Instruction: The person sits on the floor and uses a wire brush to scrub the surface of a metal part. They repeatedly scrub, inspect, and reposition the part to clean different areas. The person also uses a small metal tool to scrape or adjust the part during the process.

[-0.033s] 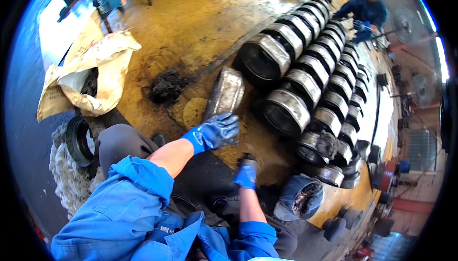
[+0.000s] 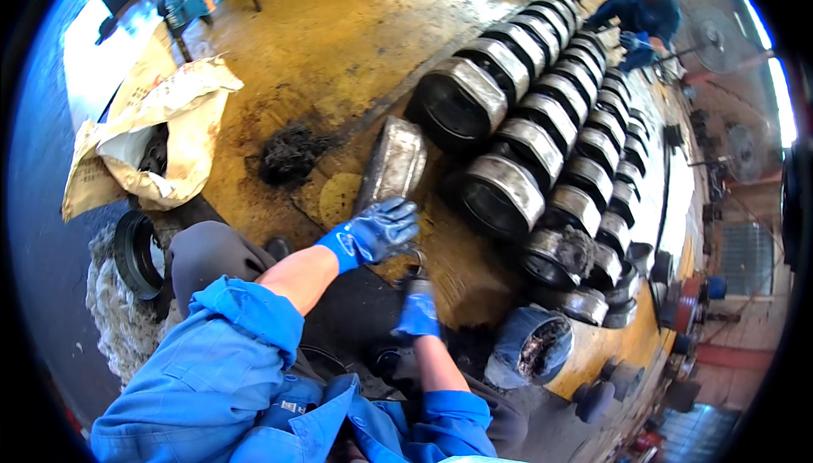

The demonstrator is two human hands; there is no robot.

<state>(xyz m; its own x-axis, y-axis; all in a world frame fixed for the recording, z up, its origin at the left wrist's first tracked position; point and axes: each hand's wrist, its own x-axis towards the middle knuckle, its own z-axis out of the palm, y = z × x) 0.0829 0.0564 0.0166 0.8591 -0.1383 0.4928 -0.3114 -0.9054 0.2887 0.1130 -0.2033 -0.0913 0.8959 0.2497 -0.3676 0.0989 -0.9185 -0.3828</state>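
Observation:
My left hand (image 2: pixel 381 230), in a blue rubber-coated glove, lies on the near end of a worn metal mould-like piece (image 2: pixel 396 160) with angled silver sides. Its fingers are stretched out, and the piece's near end is partly hidden beneath them. Close by, lower right, my gloved right hand (image 2: pixel 417 312) is closed round a small dark-handled tool (image 2: pixel 416 273). A thin, curved metal end seems to stick out of this tool toward the left hand; its exact kind is too small to make out.
Rows of similar silver-and-black metal pieces (image 2: pixel 506 199) stand at the right. A blue container of dark scraps (image 2: pixel 501 353) is near my right arm. Dark shredded matter (image 2: pixel 290 155) lies on the floor beside an open sack (image 2: pixel 199 137). Another person (image 2: pixel 648 18) crouches at the far right.
My right hand has moved slightly left with the tool, closer to the left hand, and the tool's curved end shows now. The left hand stays on the metal piece.

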